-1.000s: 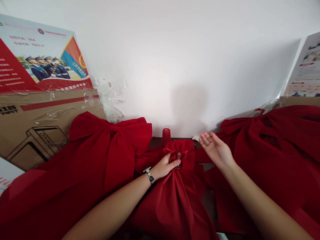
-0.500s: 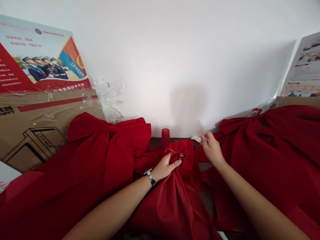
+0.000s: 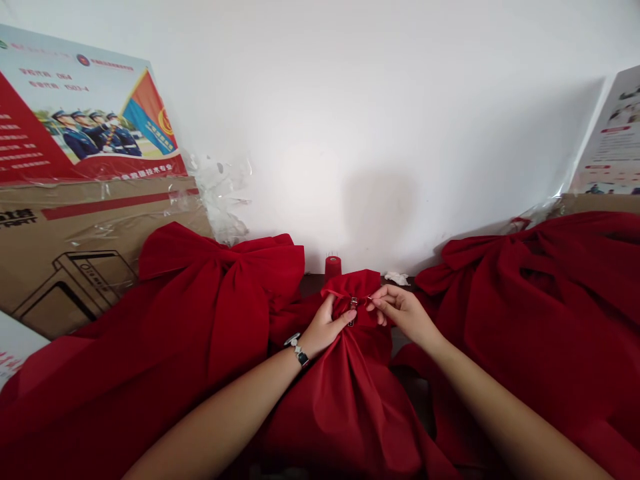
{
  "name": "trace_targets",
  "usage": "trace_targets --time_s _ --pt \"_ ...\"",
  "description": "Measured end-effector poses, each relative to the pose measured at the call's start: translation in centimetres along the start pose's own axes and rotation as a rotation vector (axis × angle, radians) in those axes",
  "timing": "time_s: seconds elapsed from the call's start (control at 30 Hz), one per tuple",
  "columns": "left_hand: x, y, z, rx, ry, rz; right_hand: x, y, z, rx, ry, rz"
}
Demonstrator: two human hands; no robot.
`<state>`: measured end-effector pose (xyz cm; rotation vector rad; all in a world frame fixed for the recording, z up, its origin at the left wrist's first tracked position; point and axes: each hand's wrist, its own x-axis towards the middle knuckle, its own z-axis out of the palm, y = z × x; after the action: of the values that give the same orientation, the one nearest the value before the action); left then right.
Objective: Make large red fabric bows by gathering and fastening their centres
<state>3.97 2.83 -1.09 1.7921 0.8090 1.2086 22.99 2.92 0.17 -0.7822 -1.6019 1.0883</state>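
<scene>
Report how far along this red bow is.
Done: the large red bow on the left and its twin on the right look fully formed. In hand: the middle red cloth is gathered, the left hand pinching it while the right hand's fingers reach the metal clip. Left: its top is not yet a full bow like theirs.

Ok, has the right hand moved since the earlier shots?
Yes: the right hand has shifted left, closer to the red thread spool by the wall, and now sits beside the small metal clip.

Gathered cloth [image 3: 350, 413]: smooth, matt red fabric
Clip [image 3: 353, 303]: shiny metal
Box [image 3: 85, 227]: plain brown cardboard
Film [image 3: 220, 200]: glossy, clear plastic
Poster [image 3: 65, 87]: smooth printed paper
Wall [image 3: 350, 133]: smooth, matt white paint
</scene>
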Motion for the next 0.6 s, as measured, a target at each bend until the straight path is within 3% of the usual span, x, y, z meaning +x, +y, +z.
trace_targets --time_s 0.1,0.3,0.6 --pt "-0.04 0.04 0.09 -0.013 -0.022 0.007 0.10 0.28 -0.10 -0.064 0.017 -0.014" --pt "0.02 -0.31 0.10 -0.002 -0.035 -0.002 0.11 -0.19 0.18 -0.093 -0.005 -0.173" --pt "0.04 -0.39 0.15 0.027 -0.062 -0.020 -0.12 -0.17 -0.20 -0.172 -0.074 -0.209"
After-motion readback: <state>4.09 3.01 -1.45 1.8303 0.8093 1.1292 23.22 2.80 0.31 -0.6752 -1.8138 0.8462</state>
